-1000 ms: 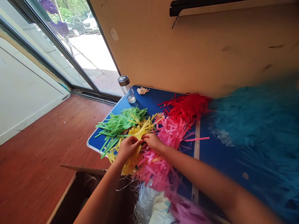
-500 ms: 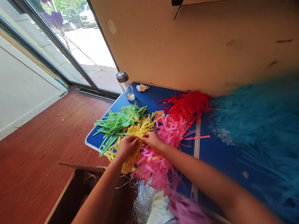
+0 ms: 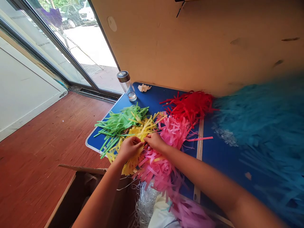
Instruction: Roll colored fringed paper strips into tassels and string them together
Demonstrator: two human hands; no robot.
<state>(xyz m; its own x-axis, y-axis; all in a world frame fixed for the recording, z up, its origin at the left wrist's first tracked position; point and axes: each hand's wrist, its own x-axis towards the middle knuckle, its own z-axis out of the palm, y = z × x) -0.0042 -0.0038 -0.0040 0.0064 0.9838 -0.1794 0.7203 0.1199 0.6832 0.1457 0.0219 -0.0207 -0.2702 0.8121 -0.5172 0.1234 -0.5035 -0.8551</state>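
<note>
My left hand (image 3: 128,148) and my right hand (image 3: 155,141) meet at the middle of a heap of paper fringe on a blue table (image 3: 223,158). Both hands have their fingers pinched together on the yellow fringe (image 3: 140,131), fingertips almost touching. Green fringe (image 3: 120,122) lies to the left of it, pink fringe (image 3: 174,131) to the right under my right wrist, and red fringe (image 3: 191,106) further back. More pink fringe (image 3: 159,169) spills over the table's near edge.
A glass jar with a metal lid (image 3: 127,85) and a crumpled white scrap (image 3: 144,87) stand at the table's back left. A blurred teal fringe mass (image 3: 263,126) fills the right. An open cardboard box (image 3: 78,190) sits below, with silver fringe (image 3: 146,205) beside it.
Both hands stay pinched on the yellow fringe, with only small finger movements. The camera has tilted slightly, so the table sits a little higher in view.
</note>
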